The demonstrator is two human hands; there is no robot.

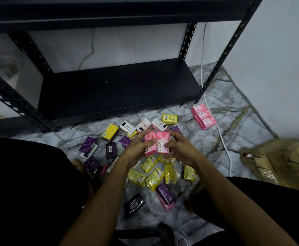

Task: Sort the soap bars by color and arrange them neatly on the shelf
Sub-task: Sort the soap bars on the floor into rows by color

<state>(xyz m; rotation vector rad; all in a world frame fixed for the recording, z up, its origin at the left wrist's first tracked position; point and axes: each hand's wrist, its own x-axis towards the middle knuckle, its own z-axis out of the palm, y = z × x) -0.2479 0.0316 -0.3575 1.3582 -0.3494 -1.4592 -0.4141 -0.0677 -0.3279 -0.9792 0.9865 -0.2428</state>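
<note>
Pink wrapped soap bars (pixel 156 145), two of them side by side, sit pressed together between both hands over the middle of the marble-patterned floor (pixel 221 103). The left hand (pixel 136 150) curls its fingers around the left bar, and the right hand (pixel 179 148) grips the right bar, thumbs on top; squeezing them flush like this looks like a way to square the pair into one tidy block before setting it down.

Just beyond the shelf's front right post, a stack of pink soap bars (pixel 204 116) lies in a neat row on the floor, which suggests the pinks are being gathered there as one colour group. Below the hands, yellow wrapped soap bars (pixel 148 172) lie scattered at odd angles, with purple wrapped soap bars (pixel 89 145) to the left and white wrapped soap bars (pixel 143 126) toward the shelf, all unsorted. One more pink bar (pixel 167 205) peeks out under a purple one near the person's knees.

Farther out, the black metal shelf (pixel 118 89) stands against the wall, its bottom board carrying no soap yet, so the arranging step seems not yet begun. A white cable (pixel 225 144) runs along the floor to the right, and a brown cardboard box (pixel 283 162) sits at the right edge.
</note>
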